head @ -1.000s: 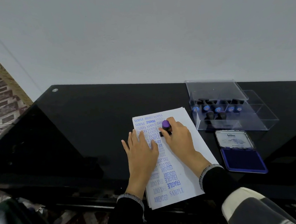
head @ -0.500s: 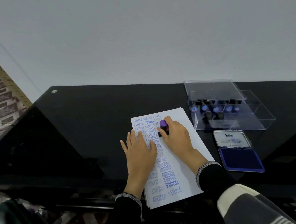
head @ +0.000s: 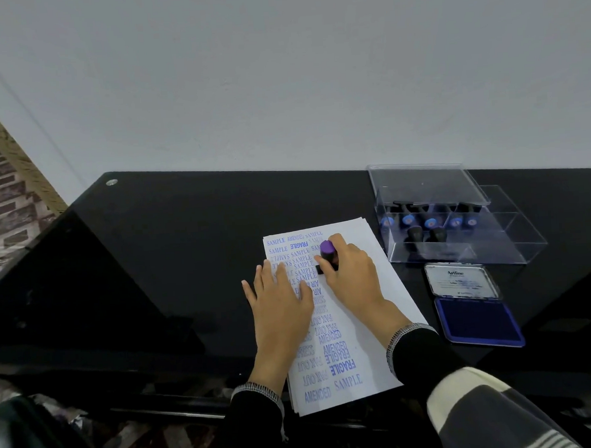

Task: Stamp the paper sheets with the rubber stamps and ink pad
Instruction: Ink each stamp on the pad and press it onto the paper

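A stack of white paper sheets (head: 374,254) lies on the black glossy table (head: 185,246), its top sheet covered down the left side with blue stamped words. My right hand (head: 353,275) grips a rubber stamp with a purple top (head: 327,248), whose black base sits on the sheet. My left hand (head: 281,303) rests flat on the paper's left side, fingers spread. An open blue ink pad (head: 477,320) lies to the right of the paper.
A clear plastic box (head: 459,249) holding several more stamps with blue tops stands at the back right, its lid raised. The table's near edge runs just below the paper. A white wall rises behind the table.
Both hands stay in place, with the stamp still down on the same spot of the sheet. Only the camera view has shifted slightly.
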### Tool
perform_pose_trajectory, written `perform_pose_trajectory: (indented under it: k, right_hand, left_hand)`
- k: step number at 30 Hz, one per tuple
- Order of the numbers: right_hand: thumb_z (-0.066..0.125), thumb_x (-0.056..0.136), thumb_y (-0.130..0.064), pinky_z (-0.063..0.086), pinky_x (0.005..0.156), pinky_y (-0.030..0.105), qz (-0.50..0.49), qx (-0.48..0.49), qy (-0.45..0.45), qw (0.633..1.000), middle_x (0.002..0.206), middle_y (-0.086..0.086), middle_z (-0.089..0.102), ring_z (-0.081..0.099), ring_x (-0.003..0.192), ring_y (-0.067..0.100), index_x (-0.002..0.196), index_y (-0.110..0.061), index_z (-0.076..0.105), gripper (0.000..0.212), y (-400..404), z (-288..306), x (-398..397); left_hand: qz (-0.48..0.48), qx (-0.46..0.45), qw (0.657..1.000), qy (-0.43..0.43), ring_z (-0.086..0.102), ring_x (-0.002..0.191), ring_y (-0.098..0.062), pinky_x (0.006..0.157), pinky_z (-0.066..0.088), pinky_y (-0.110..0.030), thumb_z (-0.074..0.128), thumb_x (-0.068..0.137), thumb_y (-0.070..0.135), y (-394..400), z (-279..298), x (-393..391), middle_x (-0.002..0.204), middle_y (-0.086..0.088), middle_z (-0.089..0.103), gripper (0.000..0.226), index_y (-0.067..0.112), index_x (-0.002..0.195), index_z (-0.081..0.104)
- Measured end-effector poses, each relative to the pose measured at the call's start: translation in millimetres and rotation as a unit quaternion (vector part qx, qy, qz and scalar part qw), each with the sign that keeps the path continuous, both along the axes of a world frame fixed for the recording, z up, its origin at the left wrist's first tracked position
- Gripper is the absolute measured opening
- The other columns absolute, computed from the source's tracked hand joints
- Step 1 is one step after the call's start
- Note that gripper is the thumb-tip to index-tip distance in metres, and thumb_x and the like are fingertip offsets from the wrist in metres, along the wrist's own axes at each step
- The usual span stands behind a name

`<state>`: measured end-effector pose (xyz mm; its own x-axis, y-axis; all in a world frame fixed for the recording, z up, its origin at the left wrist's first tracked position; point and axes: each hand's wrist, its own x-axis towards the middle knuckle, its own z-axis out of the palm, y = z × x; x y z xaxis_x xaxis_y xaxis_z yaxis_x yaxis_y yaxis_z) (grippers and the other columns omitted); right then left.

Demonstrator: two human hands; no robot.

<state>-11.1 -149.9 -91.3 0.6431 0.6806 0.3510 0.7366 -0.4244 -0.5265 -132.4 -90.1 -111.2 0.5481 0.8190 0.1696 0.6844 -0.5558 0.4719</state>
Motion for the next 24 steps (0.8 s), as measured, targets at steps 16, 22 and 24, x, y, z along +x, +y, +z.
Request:
perform_pose_trajectory:
  k: [16,22,24]
  right_hand:
    - [0.060,0.091,-0.031,0.024,0.051,0.008,-0.009,0.027,-0.013,0.999,0.080,-0.002,0.055,0.043,0.066,0.011,0.105,-0.012,0.054,0.024,-0.4,-6.5,-2.4]
    - [0.060,0.091,-0.032,0.025,0.053,0.008,0.016,0.000,-0.011,1.000,0.084,0.002,0.060,0.045,0.070,0.013,0.106,-0.011,0.053,0.027,4.2,-0.5,6.1]
    - [0.060,0.092,-0.032,0.025,0.053,0.008,0.012,0.001,-0.012,1.000,0.085,0.002,0.060,0.045,0.070,0.013,0.107,-0.011,0.053,0.027,2.9,-1.1,4.3]
  left_hand:
    - [0.000,0.012,1.000,0.001,0.013,0.147,-0.024,0.119,0.000,-0.047,0.038,0.098,0.042,-0.6,-1.1,-0.6,0.157,-0.011,0.023,0.059,0.011,0.147,0.032]
    - [0.000,0.009,1.000,0.008,0.011,0.147,-0.023,0.119,0.000,-0.047,0.036,0.098,0.044,1.2,-1.8,1.3,0.158,-0.010,0.021,0.059,0.012,0.148,0.030]
    - [0.000,0.010,1.000,0.007,0.012,0.147,-0.023,0.119,0.000,-0.047,0.036,0.098,0.043,0.6,-2.2,-0.1,0.157,-0.010,0.022,0.059,0.012,0.148,0.031]
